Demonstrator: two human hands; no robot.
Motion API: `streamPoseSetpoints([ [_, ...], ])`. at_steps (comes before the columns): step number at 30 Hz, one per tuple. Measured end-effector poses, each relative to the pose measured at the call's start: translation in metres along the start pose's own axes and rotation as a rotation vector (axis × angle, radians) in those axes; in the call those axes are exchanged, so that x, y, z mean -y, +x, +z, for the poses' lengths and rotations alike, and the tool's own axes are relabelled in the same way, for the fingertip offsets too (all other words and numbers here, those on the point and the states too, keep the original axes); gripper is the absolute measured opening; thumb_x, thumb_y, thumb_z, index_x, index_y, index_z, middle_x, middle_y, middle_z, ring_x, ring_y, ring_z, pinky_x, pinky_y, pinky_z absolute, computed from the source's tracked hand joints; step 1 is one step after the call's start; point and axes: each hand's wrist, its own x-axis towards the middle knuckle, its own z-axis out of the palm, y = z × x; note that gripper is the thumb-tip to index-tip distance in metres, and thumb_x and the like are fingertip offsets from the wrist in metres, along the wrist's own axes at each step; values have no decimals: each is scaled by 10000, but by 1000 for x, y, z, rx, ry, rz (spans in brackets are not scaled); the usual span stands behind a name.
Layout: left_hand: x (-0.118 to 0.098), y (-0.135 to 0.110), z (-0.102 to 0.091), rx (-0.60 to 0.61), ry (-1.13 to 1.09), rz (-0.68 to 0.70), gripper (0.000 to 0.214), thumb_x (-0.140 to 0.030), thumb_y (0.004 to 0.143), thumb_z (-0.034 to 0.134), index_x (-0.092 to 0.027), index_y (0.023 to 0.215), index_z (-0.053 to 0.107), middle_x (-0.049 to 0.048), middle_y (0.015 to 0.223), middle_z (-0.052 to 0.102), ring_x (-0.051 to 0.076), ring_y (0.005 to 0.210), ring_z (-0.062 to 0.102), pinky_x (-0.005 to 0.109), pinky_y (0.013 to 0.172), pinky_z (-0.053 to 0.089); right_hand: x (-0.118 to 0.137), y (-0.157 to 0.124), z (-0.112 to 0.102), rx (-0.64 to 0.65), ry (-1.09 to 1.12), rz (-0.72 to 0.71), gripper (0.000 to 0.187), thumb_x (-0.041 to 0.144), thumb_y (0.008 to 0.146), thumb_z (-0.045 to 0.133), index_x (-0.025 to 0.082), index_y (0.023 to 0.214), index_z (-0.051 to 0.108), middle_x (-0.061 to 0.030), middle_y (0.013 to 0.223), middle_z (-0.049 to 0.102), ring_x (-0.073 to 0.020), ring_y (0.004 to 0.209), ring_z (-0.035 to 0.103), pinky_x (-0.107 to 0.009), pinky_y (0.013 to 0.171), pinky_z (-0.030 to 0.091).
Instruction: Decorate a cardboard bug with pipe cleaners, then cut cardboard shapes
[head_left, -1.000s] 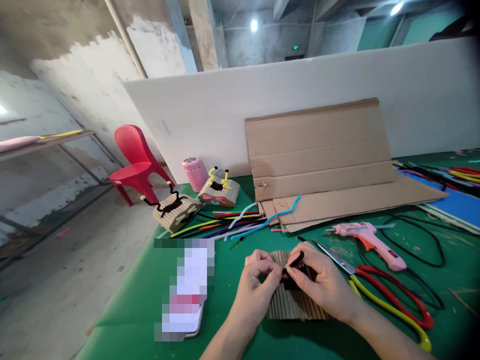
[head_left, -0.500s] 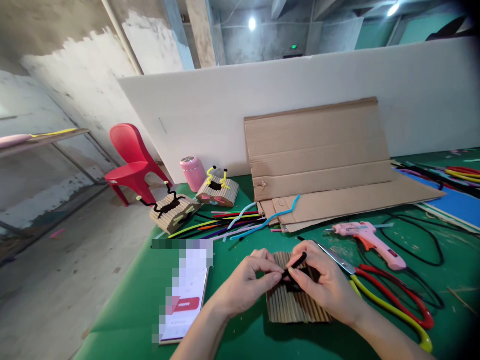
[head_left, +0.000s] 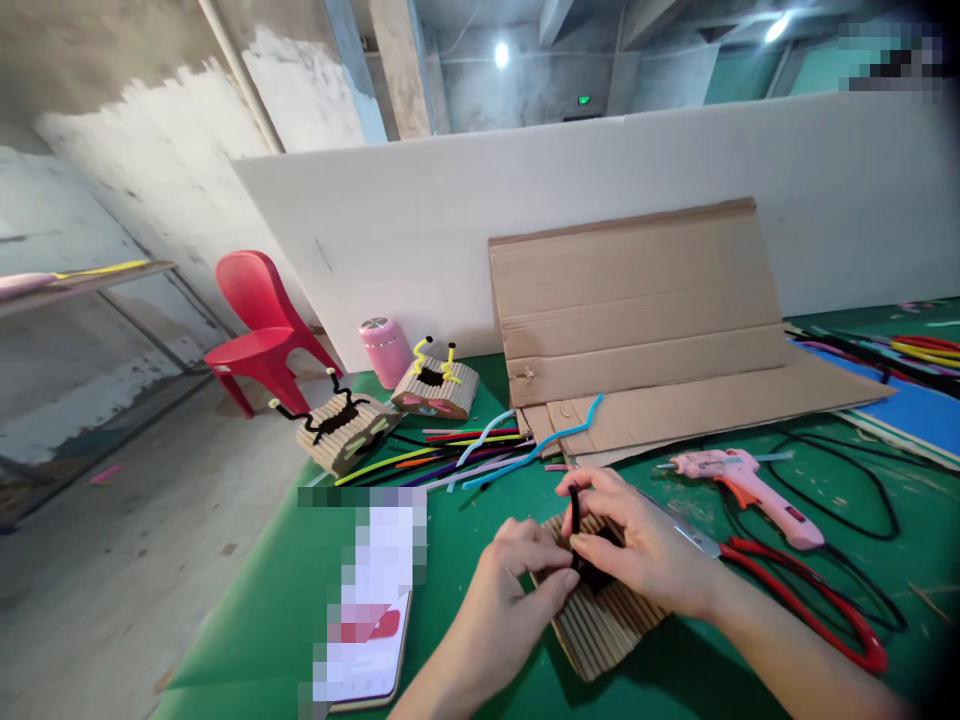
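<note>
My left hand (head_left: 517, 590) and my right hand (head_left: 637, 545) meet over a piece of corrugated cardboard (head_left: 600, 630) lying on the green table (head_left: 255, 620). Both hands pinch a black pipe cleaner (head_left: 574, 505) whose free end stands up between my fingers. The cardboard piece is turned at an angle under my hands. Part of the pipe cleaner is hidden beneath my fingers.
Red-handled scissors (head_left: 795, 585) and a pink glue gun (head_left: 742, 480) lie to the right. Several coloured pipe cleaners (head_left: 465, 450), two finished cardboard crafts (head_left: 337, 425) (head_left: 437, 385), a pink cup (head_left: 384, 350) and a phone (head_left: 371, 640) lie to the left. Flat cardboard sheets (head_left: 645, 310) lean against a white board.
The pipe cleaner's free end has swung from pointing right to standing upright. The cardboard piece has rotated under my hands, and my right hand has shifted slightly left.
</note>
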Motion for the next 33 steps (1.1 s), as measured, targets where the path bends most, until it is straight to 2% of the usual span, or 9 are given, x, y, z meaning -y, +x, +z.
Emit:
streamPoseSetpoints([
  [3,2,3,-2,0,69,9,124,-219,749,574,-219,705,690,47,800,547,205,832,501,342,773,398,-2,-12,7,-97,-15,92,79,219,807,515,203,763,579,-67,1067,486,-221,1069,438,-374,900,378],
  [6,5,6,-5,25,128,47,115,-223,746,583,-243,755,696,68,932,549,240,957,486,410,858,375,-4,-21,11,-121,37,96,122,254,843,479,207,780,572,-62,1077,475,-206,1069,436,-356,911,371],
  [9,8,8,-9,54,117,122,121,-234,739,599,-261,804,698,79,1220,487,294,1221,318,498,996,226,-2,-21,9,-103,127,68,123,254,854,475,211,805,580,-57,1083,466,-193,1083,433,-331,914,375],
  [12,12,11,-13,149,51,154,119,-226,727,621,-266,804,703,38,1363,396,280,1322,155,512,1046,101,0,-19,7,-77,201,52,126,253,849,490,210,797,596,-55,1077,464,-192,1092,436,-313,900,394],
  [15,14,15,-15,211,-57,145,113,-222,715,641,-259,798,709,32,1358,417,253,1331,152,495,1061,75,0,-19,7,-66,244,46,124,254,847,500,211,798,604,-52,1082,455,-187,1101,431,-302,902,394],
  [20,16,18,-13,214,-167,126,76,-238,708,657,-259,745,719,32,1198,575,230,1304,239,465,1077,34,0,-19,8,-68,279,41,108,243,853,497,207,823,594,-50,1085,451,-178,1116,412,-294,928,372],
  [26,19,17,-12,205,-201,93,64,-288,697,671,-259,725,722,12,1216,554,227,1302,233,417,1083,67,0,-20,8,-53,263,65,114,239,864,479,196,824,577,-49,1095,441,-167,1081,440,-276,922,371],
  [33,22,16,-9,170,-287,57,49,-264,697,673,-266,676,717,6,1202,545,227,1253,316,409,1074,87,-1,-21,8,-43,242,55,111,230,866,475,193,811,563,-46,1084,452,-162,1071,446,-273,918,383],
])
